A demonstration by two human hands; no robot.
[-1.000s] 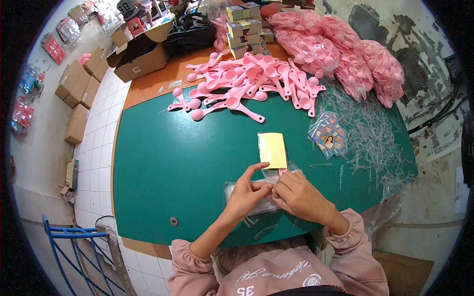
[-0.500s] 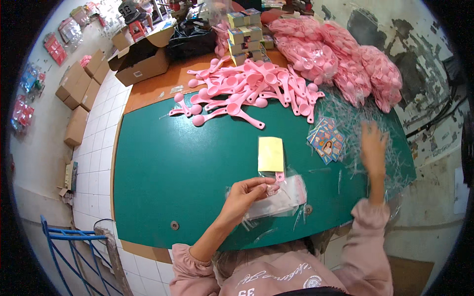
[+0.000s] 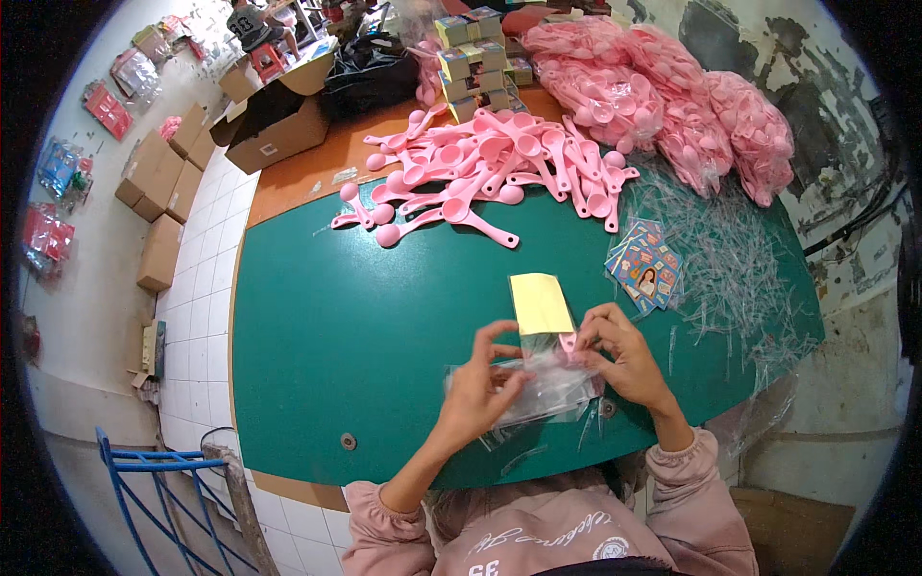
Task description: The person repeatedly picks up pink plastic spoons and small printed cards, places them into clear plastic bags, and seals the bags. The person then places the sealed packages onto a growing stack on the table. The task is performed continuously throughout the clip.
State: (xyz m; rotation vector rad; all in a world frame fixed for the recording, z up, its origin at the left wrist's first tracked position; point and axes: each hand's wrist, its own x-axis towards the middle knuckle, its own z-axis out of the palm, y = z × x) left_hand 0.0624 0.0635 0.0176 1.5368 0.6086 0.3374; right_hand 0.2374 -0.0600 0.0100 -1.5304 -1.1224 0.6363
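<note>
By the yellow card (image 3: 542, 303), the returned right hand (image 3: 624, 357) pinches plastic (image 3: 555, 372), left hand (image 3: 473, 389) splayed.

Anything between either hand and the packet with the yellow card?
Nothing visible. The right hand has its fingertips at the near end of the packet, by the pink handle. The left hand is open just left; blur hides whether it touches.
</note>
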